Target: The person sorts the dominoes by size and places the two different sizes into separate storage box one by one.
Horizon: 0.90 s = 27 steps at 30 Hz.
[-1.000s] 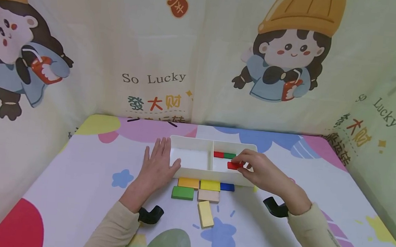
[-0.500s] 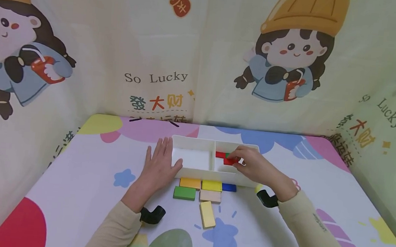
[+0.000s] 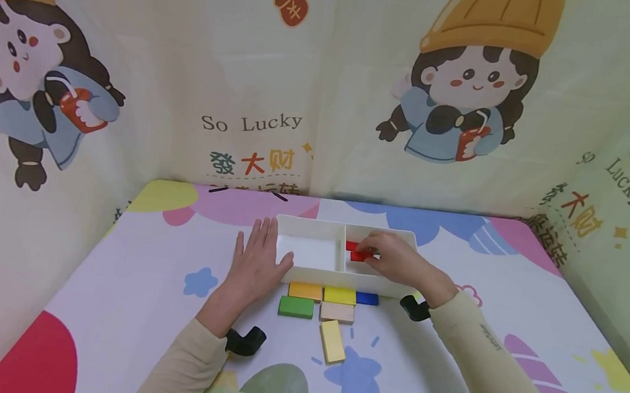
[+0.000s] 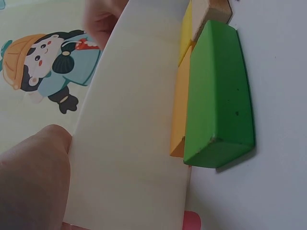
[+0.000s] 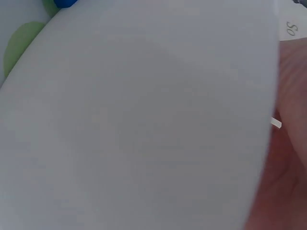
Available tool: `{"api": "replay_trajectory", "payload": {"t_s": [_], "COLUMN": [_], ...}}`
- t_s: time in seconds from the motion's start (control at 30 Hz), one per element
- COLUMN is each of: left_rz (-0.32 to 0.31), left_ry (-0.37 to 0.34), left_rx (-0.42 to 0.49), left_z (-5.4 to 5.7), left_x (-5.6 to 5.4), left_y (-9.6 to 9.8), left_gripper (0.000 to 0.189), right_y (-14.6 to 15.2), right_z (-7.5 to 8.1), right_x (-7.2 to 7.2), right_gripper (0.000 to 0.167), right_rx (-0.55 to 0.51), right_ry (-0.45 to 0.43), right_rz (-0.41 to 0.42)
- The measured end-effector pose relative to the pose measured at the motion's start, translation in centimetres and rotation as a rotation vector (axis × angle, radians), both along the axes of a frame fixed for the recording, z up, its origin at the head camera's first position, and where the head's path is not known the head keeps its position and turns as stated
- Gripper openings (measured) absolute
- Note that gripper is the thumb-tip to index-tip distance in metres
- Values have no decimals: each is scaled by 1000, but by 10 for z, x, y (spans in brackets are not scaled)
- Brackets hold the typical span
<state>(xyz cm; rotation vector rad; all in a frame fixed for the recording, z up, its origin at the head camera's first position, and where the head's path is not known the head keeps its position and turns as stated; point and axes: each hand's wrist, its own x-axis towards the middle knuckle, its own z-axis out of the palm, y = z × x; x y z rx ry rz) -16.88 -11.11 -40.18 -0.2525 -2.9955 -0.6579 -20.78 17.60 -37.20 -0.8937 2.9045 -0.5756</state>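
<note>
A white two-compartment tray (image 3: 353, 281) stands on the table. My right hand (image 3: 398, 265) reaches into its right compartment and pinches a red block (image 3: 361, 257) between thumb and fingers. Just behind that block lies another red block (image 3: 351, 246), partly covered by the fingers. The green block beside it is mostly hidden by the hand. In the right wrist view the tray's wall (image 5: 144, 115) covers the fingertips. My left hand (image 3: 254, 259) lies against the tray's left end, fingers straight and thumb over the front corner.
Along the tray's front are an orange block (image 3: 305, 291), a yellow block (image 3: 339, 294) and a blue block (image 3: 367, 298). Nearer me lie a green block (image 3: 296, 307), a pinkish wooden block (image 3: 337, 312) and a slanted pale yellow block (image 3: 332, 342).
My right hand has carried the red block leftward within the right compartment, close to the divider and in front of the other red block. The left hand stays at the tray's end.
</note>
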Motion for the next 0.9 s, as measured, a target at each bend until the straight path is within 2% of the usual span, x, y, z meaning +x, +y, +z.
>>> {"api": "replay_trajectory", "payload": {"t_s": [0.13,0.5,0.9], "left_rz": [0,0,1], "left_ry": [-11,14,6], "left_rx": [2,11,6], "left_z": [0,-1,1], "left_x": [1,-1,0], "left_y": [0,-1,0], "left_gripper": [82,82,83], "right_y": [-3,-14,-18], "right_z": [-3,-7,-13], "right_x": [-3,-13,-19], "right_gripper": [26,25,27], "right_rx": [7,35,42], "right_ry": [-21,-69,-66], "right_rz": [-5,-17,-22]}}
